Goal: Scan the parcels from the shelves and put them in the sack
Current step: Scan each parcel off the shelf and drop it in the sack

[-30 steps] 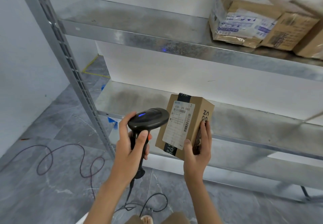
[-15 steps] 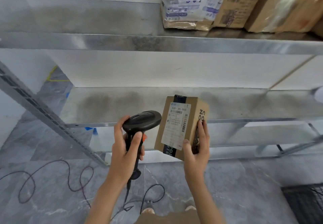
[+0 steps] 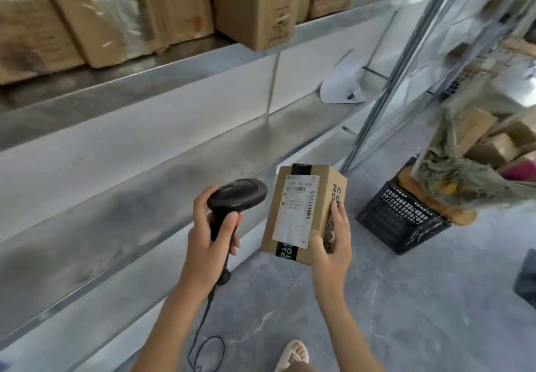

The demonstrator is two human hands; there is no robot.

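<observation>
My left hand (image 3: pixel 213 242) is gripping the scanner (image 3: pixel 236 197); my right hand (image 3: pixel 330 245) is clasping the box (image 3: pixel 303 212) upright beside it. Both are hovering before the shelf (image 3: pixel 174 151), over grey floor (image 3: pixel 406 299).

We see boxes (image 3: pixel 121 18) on the upper shelf (image 3: pixel 179 64); below it, the scanner (image 3: pixel 236 196) sits left of our parcel (image 3: pixel 301 212), with a crate (image 3: pixel 400 221) on the floor (image 3: pixel 406 299) right

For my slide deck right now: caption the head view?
Left hand holds a scanner beside a labelled parcel in the right hand, below stocked shelves.
</observation>
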